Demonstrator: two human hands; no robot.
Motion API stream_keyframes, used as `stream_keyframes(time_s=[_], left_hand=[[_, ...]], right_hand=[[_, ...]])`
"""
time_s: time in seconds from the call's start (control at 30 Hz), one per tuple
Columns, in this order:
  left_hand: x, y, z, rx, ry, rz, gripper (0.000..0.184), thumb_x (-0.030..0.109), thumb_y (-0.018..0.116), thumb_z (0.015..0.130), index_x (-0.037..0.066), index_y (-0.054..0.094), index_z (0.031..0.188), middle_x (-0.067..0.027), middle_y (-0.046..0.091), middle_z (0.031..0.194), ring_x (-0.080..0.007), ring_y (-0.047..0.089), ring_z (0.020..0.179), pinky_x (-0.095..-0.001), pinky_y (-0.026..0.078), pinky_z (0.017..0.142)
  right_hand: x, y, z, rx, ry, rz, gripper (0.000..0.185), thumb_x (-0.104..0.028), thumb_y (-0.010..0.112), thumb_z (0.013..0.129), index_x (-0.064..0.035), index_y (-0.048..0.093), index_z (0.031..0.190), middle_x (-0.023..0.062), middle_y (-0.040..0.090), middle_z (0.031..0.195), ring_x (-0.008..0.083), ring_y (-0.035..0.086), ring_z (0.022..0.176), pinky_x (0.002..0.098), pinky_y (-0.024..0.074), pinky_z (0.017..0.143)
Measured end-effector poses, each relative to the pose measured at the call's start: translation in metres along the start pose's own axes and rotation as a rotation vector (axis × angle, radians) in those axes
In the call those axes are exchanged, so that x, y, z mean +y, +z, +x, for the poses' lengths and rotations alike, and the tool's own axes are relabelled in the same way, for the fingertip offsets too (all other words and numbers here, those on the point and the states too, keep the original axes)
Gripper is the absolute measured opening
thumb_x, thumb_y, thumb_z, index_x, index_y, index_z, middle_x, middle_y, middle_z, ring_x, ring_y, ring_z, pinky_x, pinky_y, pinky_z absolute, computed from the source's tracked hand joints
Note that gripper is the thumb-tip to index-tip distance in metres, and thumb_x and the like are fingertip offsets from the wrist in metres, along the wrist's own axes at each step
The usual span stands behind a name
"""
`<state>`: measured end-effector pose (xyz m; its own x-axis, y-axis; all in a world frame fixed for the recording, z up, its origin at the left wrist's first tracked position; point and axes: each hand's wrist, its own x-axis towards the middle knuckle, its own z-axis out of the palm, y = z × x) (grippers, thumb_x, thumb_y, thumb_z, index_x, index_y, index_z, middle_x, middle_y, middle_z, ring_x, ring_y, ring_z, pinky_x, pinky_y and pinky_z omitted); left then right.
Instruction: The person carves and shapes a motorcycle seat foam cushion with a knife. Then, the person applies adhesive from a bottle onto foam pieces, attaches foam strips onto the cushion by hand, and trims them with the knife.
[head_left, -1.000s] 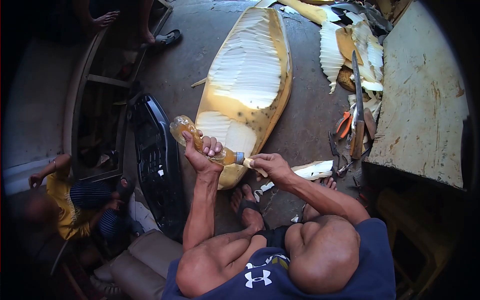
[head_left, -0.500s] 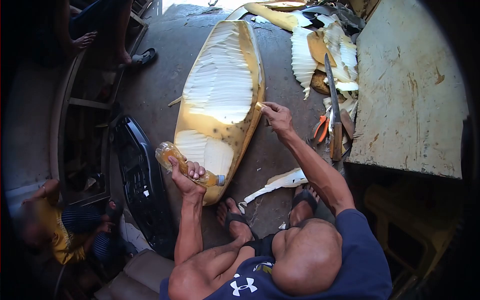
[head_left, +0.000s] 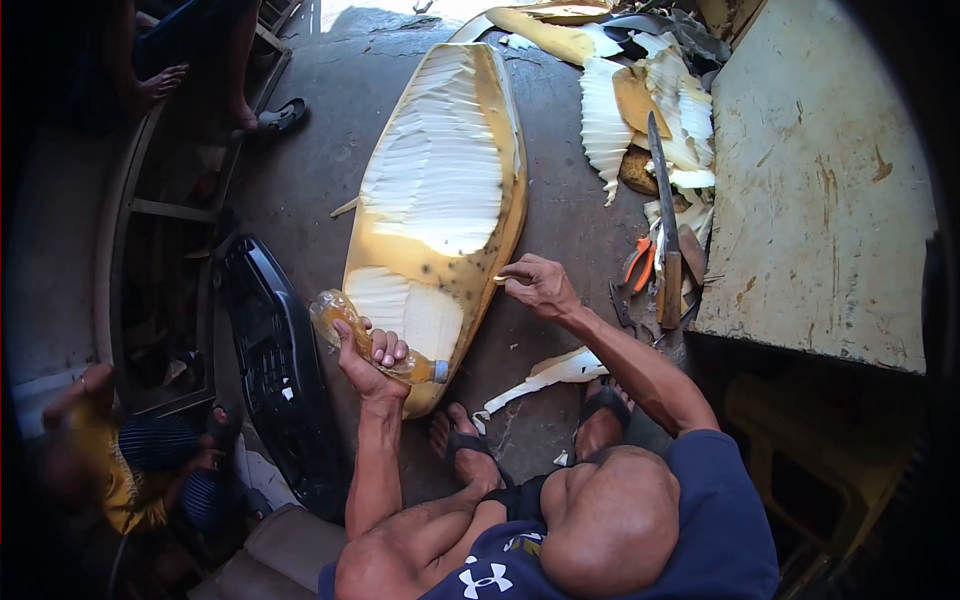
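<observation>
A clear plastic bottle [head_left: 330,312] holding amber liquid lies tilted in my left hand [head_left: 372,360], its grey-blue cap toward the right. The fingers wrap round it over the lower end of a long foam seat pad [head_left: 435,150]. The pad is yellow with white ribbed cut surfaces and dark spots. My right hand [head_left: 538,285] pinches a small pale foam piece [head_left: 502,280] at the pad's right edge. Whether the piece touches the pad I cannot tell.
A black seat base [head_left: 275,370] lies left of the pad. To the right are a long knife [head_left: 663,200], orange-handled pliers [head_left: 639,262], foam scraps [head_left: 603,125] and a pale board [head_left: 820,190]. A foam strip [head_left: 550,375] lies near my feet. A person in yellow [head_left: 120,480] sits lower left.
My right hand moved from the bottle cap up to the pad's right edge, then slightly down along it, keeping the foam piece. My left hand still holds the bottle. The camera view shifted.
</observation>
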<state>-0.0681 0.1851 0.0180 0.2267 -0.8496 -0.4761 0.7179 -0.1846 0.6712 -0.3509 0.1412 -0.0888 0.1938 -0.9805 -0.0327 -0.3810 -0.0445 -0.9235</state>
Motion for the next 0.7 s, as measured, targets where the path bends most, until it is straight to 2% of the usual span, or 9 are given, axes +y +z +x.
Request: stream_keyframes(time_s=[0.07,0.2,0.33,0.4,0.47,0.53,0.57,0.63,0.7], left_hand=[[0.002,-0.001,-0.004,-0.009,-0.036,-0.032,0.047,0.058,0.053,0.100,0.011,0.054,0.093,0.0049,0.033,0.049,-0.0084,0.035,0.040,-0.0257,0.037,0.046],[0.006,0.000,-0.007,-0.006,-0.010,-0.011,0.047,0.057,0.053,0.100,0.011,0.055,0.093,0.0050,0.033,0.049,-0.0084,0.035,0.040,-0.0256,0.037,0.045],[0.008,-0.002,-0.008,0.023,-0.010,-0.021,0.050,0.061,0.053,0.099,0.011,0.053,0.093,0.0042,0.032,0.049,-0.0096,0.033,0.040,-0.0269,0.037,0.045],[0.009,-0.001,-0.011,0.036,-0.016,-0.015,0.049,0.061,0.053,0.099,0.011,0.053,0.093,0.0042,0.032,0.049,-0.0096,0.033,0.040,-0.0268,0.036,0.046],[0.008,-0.007,-0.011,0.021,-0.012,-0.007,0.049,0.060,0.053,0.099,0.012,0.053,0.093,0.0043,0.032,0.049,-0.0095,0.033,0.040,-0.0267,0.036,0.046],[0.004,-0.006,-0.008,0.007,-0.005,-0.004,0.049,0.060,0.053,0.099,0.012,0.053,0.093,0.0043,0.033,0.050,-0.0094,0.033,0.040,-0.0266,0.036,0.046],[0.002,-0.005,-0.008,0.016,-0.024,-0.019,0.049,0.060,0.053,0.099,0.012,0.053,0.093,0.0044,0.032,0.049,-0.0093,0.033,0.040,-0.0265,0.036,0.046],[-0.002,0.000,-0.007,0.016,-0.045,-0.018,0.049,0.060,0.053,0.099,0.012,0.053,0.093,0.0045,0.032,0.049,-0.0092,0.033,0.040,-0.0264,0.036,0.046],[-0.004,0.006,-0.008,-0.016,-0.056,-0.025,0.048,0.060,0.053,0.099,0.012,0.053,0.093,0.0046,0.032,0.049,-0.0090,0.033,0.040,-0.0262,0.037,0.046]], right_hand=[[-0.001,-0.017,0.023,0.222,0.186,0.047,0.029,-0.027,0.068,0.088,-0.0081,0.077,0.109,0.0130,0.069,0.094,0.0273,0.070,0.089,0.0356,0.0544,0.083],[0.029,-0.062,0.100,0.435,0.169,0.024,0.033,-0.027,0.066,0.091,-0.0091,0.074,0.117,0.0133,0.070,0.105,0.0265,0.069,0.098,0.0344,0.0532,0.090],[0.045,-0.069,0.122,0.408,0.132,-0.023,0.033,-0.028,0.067,0.090,-0.0097,0.074,0.117,0.0127,0.071,0.109,0.0259,0.070,0.101,0.0333,0.0535,0.091],[0.052,-0.058,0.101,0.264,0.048,-0.035,0.033,-0.028,0.069,0.089,-0.0098,0.075,0.115,0.0122,0.073,0.107,0.0257,0.071,0.099,0.0333,0.0543,0.089],[0.038,-0.046,0.067,0.237,0.107,-0.039,0.033,-0.029,0.070,0.087,-0.0094,0.076,0.113,0.0118,0.073,0.102,0.0255,0.071,0.096,0.0331,0.0549,0.087],[0.026,-0.046,0.041,-0.054,0.163,-0.101,0.034,-0.030,0.070,0.086,-0.0096,0.076,0.113,0.0122,0.074,0.102,0.0252,0.071,0.096,0.0333,0.0545,0.087],[0.025,-0.046,0.043,-0.057,0.169,-0.098,0.034,-0.030,0.070,0.086,-0.0096,0.076,0.113,0.0122,0.074,0.102,0.0252,0.071,0.096,0.0333,0.0545,0.087],[0.028,-0.042,0.065,0.319,0.265,0.137,0.035,-0.032,0.068,0.086,-0.0101,0.076,0.112,0.0131,0.074,0.105,0.0268,0.071,0.097,0.0349,0.0543,0.088],[0.033,-0.047,0.089,0.405,0.225,0.125,0.036,-0.033,0.067,0.086,-0.0102,0.077,0.112,0.0133,0.074,0.106,0.0275,0.071,0.097,0.0355,0.0542,0.088]])
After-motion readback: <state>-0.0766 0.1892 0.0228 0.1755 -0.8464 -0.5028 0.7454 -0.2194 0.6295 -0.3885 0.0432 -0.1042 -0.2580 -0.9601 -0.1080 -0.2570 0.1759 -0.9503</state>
